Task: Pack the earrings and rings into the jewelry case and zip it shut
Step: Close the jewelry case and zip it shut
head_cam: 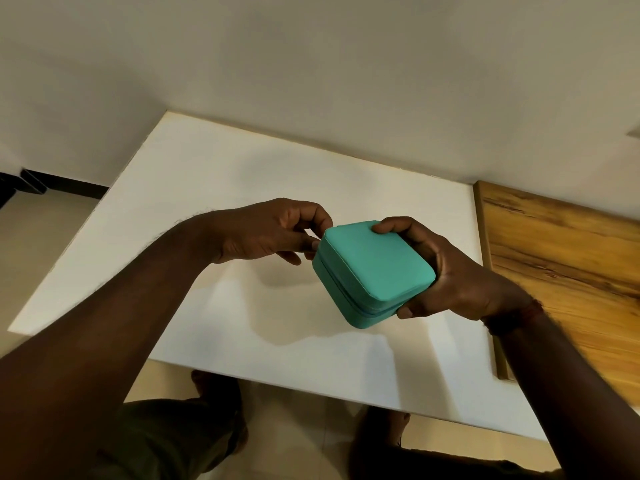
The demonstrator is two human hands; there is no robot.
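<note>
A teal square jewelry case [372,268] with its lid down is held in the air above the white table [242,188]. My right hand [450,271] grips its right side, thumb on the near edge and fingers over the far corner. My left hand [273,233] is at the case's left corner, thumb and fingertips pinched together at the zip line; the zip pull itself is hidden by the fingers. No earrings or rings are visible.
A wooden board [561,265] lies against the table's right side. A plain wall stands behind the table. Below the near table edge I see my legs and feet on a tiled floor [294,410].
</note>
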